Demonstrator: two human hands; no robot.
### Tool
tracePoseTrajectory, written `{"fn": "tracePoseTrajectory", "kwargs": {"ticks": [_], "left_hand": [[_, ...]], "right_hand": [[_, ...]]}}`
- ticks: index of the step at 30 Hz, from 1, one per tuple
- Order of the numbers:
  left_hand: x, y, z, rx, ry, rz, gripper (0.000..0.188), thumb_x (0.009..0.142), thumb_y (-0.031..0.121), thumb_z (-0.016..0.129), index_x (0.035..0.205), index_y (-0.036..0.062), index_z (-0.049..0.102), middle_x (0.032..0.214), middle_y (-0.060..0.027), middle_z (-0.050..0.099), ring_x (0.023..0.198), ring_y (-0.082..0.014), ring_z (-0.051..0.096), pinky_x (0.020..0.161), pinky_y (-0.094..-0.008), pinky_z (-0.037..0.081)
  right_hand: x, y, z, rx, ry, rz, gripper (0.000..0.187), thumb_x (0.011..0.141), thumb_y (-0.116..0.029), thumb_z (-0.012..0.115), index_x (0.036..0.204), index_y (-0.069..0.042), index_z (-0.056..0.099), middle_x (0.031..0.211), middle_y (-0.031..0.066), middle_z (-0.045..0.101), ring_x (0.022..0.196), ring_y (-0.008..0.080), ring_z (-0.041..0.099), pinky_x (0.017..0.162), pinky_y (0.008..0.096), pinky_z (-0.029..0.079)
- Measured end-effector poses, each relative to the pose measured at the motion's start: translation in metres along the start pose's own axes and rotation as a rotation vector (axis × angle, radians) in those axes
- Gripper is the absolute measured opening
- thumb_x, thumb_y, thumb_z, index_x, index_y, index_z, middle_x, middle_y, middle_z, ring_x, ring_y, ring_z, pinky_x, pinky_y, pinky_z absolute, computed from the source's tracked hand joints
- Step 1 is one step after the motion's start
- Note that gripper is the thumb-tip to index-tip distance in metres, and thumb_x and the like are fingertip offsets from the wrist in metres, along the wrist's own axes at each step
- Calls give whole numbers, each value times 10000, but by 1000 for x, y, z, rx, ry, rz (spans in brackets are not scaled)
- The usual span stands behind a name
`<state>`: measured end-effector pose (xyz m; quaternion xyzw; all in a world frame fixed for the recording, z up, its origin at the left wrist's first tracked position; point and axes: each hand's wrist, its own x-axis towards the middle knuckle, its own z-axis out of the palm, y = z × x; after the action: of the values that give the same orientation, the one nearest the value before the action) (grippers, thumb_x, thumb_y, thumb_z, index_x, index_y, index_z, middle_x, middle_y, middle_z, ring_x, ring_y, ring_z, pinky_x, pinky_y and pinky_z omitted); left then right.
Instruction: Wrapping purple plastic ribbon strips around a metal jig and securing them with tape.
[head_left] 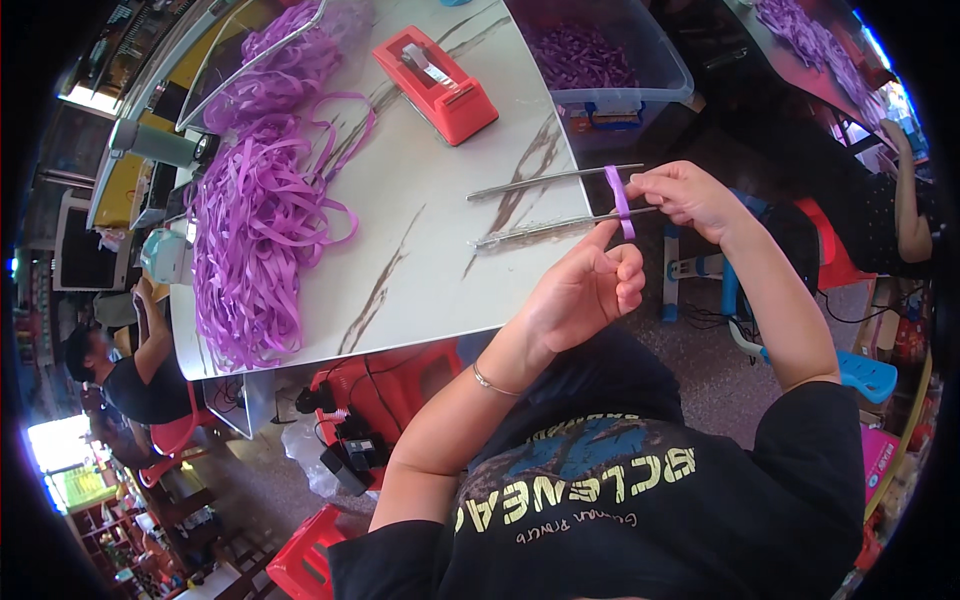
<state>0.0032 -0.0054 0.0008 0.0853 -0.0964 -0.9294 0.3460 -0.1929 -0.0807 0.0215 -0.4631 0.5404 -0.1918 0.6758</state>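
Observation:
Two thin metal rods (550,181) stick out past the table's right edge, side by side. A short purple ribbon (616,198) spans both rods near their free ends. My right hand (690,200) is closed in a pinch at the ribbon, by the tips of the rods. Just below the nearer rod is my left hand (585,295), its index finger stretched up toward the ribbon and rod, its other fingers loosely curled. I see nothing held in the left hand. Whether its index fingertip touches the ribbon is unclear.
A heap of purple ribbon (250,240) covers the left of the marble-patterned table (420,300). A red tape dispenser (436,85) stands at the back. Beyond the right edge is a clear plastic bin (625,95) of purple pieces. Other people sit far left and right.

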Motion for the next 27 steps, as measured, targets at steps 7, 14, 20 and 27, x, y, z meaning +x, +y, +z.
{"fn": "tracePoseTrajectory", "kwargs": {"ticks": [7,14,20,27], "left_hand": [[0,0,-1,3,-10,2,646,802,112,462,1389,140,194,721,0,398,641,-101,403,642,-233,385],[0,-2,-2,-27,-5,0,629,810,109,476,1378,133,206,728,1,409,641,-101,406,648,-233,389],[0,-2,-2,-32,11,8,534,808,108,474,1304,121,276,730,-2,410,644,-105,407,643,-233,383],[0,0,-4,5,-6,1,525,802,116,479,1291,111,291,722,0,402,637,-102,397,633,-230,375]], "right_hand": [[-1,6,7,97,41,0,283,859,-297,578,933,-33,645,587,-120,375,437,-28,273,393,148,185],[10,28,4,318,-24,64,296,893,-303,523,967,-33,621,591,-107,413,433,-29,267,381,134,176],[21,46,16,526,-125,93,318,898,-313,519,1036,-40,605,609,-103,402,461,-22,276,416,139,198],[41,76,27,822,-278,48,292,906,-269,492,1083,-51,572,789,24,620,666,96,579,663,248,474]]}}
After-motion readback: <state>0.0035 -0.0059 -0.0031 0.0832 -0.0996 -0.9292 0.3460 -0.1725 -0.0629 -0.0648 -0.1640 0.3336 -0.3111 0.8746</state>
